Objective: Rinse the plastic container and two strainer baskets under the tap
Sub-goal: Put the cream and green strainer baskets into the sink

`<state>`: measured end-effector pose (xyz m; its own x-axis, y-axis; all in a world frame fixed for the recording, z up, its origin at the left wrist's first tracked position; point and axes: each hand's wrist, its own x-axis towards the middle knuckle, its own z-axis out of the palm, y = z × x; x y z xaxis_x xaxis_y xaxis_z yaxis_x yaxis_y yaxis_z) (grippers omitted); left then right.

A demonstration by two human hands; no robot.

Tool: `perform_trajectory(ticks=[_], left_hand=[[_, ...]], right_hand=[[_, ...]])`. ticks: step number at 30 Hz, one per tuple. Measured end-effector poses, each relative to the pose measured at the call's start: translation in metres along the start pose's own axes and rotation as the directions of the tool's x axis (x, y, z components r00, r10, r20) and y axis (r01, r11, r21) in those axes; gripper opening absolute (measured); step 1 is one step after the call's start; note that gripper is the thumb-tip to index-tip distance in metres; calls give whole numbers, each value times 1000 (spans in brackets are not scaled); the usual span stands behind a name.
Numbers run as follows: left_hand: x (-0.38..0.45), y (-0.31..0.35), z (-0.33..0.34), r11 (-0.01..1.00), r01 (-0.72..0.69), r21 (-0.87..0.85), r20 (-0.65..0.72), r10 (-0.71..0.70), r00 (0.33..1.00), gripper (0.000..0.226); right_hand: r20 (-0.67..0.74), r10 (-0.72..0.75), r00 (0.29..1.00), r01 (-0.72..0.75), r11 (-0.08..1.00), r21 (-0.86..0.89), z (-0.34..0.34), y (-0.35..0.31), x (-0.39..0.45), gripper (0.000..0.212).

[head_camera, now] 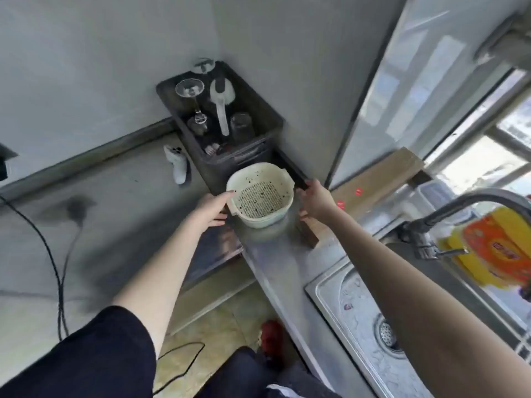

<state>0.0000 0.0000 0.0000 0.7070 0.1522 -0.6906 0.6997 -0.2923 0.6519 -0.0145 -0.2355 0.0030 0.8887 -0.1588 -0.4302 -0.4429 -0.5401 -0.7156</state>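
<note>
Cream plastic strainer basket (pixel 260 195) is sitting on the steel counter (pixel 275 254), just in front of a dark dish bin (pixel 221 119) in the wall corner; its slotted bottom is showing dark specks. It looks nested in a clear container underneath, but blur is making that hard to confirm. Left hand (pixel 211 208) is touching the basket's left rim and handle, thumb lying on the rim edge, fingers loosely curved beneath; whether it is gripping yet I cannot tell. Right hand (pixel 314 198) is hovering just beside the basket's right side, fingers spread fairly wide and slightly bent, holding nothing; contact with the basket is not clear. Both arms are reaching forward, left one coming out of a dark sleeve (pixel 94 354). Dish bin is holding an upturned wine glass (pixel 191 96), a white scoop (pixel 221 101) and a tumbler (pixel 241 126). White controller-like object (pixel 178 165) is lying on the counter left of the bin. Stainless sink (pixel 370 317) is lying well apart to the lower right, drain strainer (pixel 386 331) showing, metal tap (pixel 448 219) arching over it with no water visibly running. Orange and yellow packet (pixel 494 248) is standing behind the tap by the window. Wooden board (pixel 379 179) is leaning along the wall right of the basket. Black cable (pixel 54 271) is trailing across the left counter.
</note>
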Motion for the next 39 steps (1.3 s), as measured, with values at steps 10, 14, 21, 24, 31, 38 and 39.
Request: perform_trajectory(ticks=[10,14,21,24,31,38,39], left_hand=[[31,7,3,990,101,-102,120,-88,989,39],[35,6,8,996,64,-60,120,-56,991,27],[7,12,6,987,-153,56,86,148,985,20],[-16,14,6,967,-239,86,111,229,967,20],[-79,15,33,937,-335,101,203,311,929,22],[-138,-1,123,794,-518,318,511,316,799,27],[-144,-7,136,779,-523,346,534,294,792,30]], right_hand=[[82,128,988,-122,990,-77,26,-17,35,40],[104,142,984,-140,990,-28,27,-17,34,33],[120,141,983,-162,970,182,11,-9,5,35],[81,102,992,-118,964,238,-5,-9,-21,39],[-144,55,988,-2,939,343,-46,14,-116,27],[-347,234,908,-82,913,401,-72,107,-217,31],[-358,255,898,-96,908,408,-73,120,-227,31]])
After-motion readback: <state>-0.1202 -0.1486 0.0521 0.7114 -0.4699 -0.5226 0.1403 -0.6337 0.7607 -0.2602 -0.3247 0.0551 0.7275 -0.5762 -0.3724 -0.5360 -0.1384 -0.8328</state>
